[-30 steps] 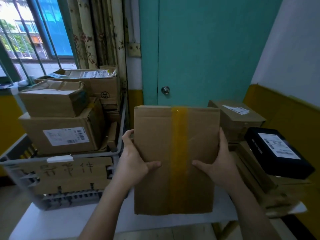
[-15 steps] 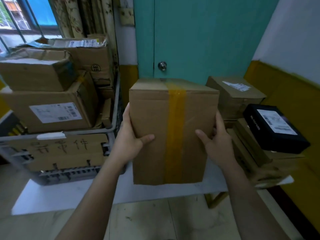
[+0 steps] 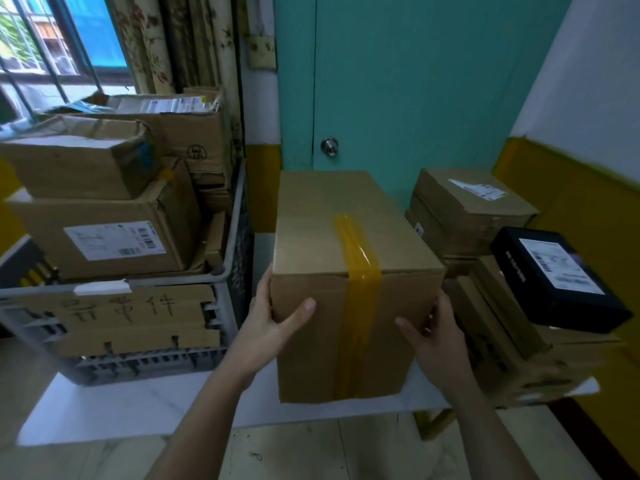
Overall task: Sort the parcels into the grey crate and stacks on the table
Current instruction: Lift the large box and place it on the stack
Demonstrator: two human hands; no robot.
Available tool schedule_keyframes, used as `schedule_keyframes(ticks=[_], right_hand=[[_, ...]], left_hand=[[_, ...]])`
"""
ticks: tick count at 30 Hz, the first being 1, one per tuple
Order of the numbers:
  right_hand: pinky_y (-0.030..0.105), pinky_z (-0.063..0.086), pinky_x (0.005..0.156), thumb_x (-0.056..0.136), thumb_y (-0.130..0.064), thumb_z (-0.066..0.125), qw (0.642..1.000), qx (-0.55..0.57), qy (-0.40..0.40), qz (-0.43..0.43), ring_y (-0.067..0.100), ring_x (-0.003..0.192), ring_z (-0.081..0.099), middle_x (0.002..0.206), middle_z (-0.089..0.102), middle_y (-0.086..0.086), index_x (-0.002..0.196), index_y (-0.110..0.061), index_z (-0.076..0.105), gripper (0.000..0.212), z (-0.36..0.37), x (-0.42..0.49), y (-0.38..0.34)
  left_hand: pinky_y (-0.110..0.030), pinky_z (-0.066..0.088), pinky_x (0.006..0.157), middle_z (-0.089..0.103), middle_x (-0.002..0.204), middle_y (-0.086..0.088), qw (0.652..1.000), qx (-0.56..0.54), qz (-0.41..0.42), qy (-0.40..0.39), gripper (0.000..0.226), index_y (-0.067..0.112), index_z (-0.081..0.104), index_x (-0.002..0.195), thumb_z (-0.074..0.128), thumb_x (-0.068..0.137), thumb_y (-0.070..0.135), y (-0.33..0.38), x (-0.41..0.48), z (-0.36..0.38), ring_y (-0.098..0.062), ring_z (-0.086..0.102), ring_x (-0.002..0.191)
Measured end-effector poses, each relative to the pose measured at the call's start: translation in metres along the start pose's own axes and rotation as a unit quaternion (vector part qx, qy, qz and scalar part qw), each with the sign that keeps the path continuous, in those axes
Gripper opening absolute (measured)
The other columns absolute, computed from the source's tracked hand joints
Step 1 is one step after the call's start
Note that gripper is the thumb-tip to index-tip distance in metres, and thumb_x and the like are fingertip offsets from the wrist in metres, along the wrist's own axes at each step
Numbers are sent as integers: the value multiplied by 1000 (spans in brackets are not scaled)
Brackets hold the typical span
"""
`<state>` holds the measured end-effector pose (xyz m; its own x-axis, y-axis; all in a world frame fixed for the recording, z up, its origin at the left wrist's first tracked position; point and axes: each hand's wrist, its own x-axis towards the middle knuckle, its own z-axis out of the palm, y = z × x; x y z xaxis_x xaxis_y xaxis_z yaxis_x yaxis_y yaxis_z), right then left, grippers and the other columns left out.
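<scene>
Grips a taped box [image 3: 311, 244] in both hands at the front of the table [image 3: 138, 403], in the gap between the grey crate [image 3: 230, 258] on the left and the stacks [image 3: 471, 216] on the right. Clasps the near left corner with the left hand [image 3: 273, 327], thumb flat on the front face, fingers out of sight along the side. Mirrors that hold on the near right corner with the right hand [image 3: 440, 337], thumb also on the front, fingers hidden behind the side. Cannot tell whether the base rests on the tabletop or hangs just above it.

Looks to be the sorting choice itself, with the parcel in hand and not yet sent either way. Calls next for a pick of side. Going left means lifting over a rim already heaped with cartons and setting down on that pile. Going right means shifting sideways and up onto the stacks, clear of the black parcel [image 3: 554, 278] perched at a tilt on the nearer one.

Presents a short end face to the camera, long axis running away toward the door [image 3: 398, 81]. Sits roughly level, top in view, with amber tape [image 3: 356, 306] running down the end face and back along the top on that same line.
</scene>
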<state>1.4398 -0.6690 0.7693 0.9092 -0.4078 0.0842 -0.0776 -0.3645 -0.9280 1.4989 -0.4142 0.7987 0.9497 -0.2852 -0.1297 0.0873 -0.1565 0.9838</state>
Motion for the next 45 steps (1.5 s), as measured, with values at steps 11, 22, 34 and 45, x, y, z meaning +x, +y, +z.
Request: schedule_keyframes(ticks=[11,22,34,45], right_hand=[[5,49,63,79,-21,80,998,18,-37,55,3,102,61,108,63,-17,106,-42,50,45,-4,-5,11],[54,25,117,72,-82,57,959,-273,-58,-49,24,150,12,165,6,-3,154,-45,15,99,5,11,-82],[54,9,119,68,-97,16,908,-405,-91,-59,20,152,-6,166,0,2,153,-45,20,99,14,16,-69],[61,20,114,70,-93,14,891,-431,-55,-133,26,152,5,162,25,-3,148,-50,32,91,19,12,-53]], left_hand=[[-49,47,105,52,129,7,992,-49,-107,35,116,41,19,148,56,51,95,2,-1,4,-20,55,118],[-50,41,109,-7,166,5,953,286,-28,97,125,41,2,156,73,59,78,39,0,27,-30,26,147],[-46,42,107,3,167,3,850,515,56,98,111,45,12,156,19,60,99,22,3,35,-33,25,144],[-48,46,102,26,163,4,836,531,94,95,108,43,27,154,13,63,99,11,10,29,-36,35,140]])
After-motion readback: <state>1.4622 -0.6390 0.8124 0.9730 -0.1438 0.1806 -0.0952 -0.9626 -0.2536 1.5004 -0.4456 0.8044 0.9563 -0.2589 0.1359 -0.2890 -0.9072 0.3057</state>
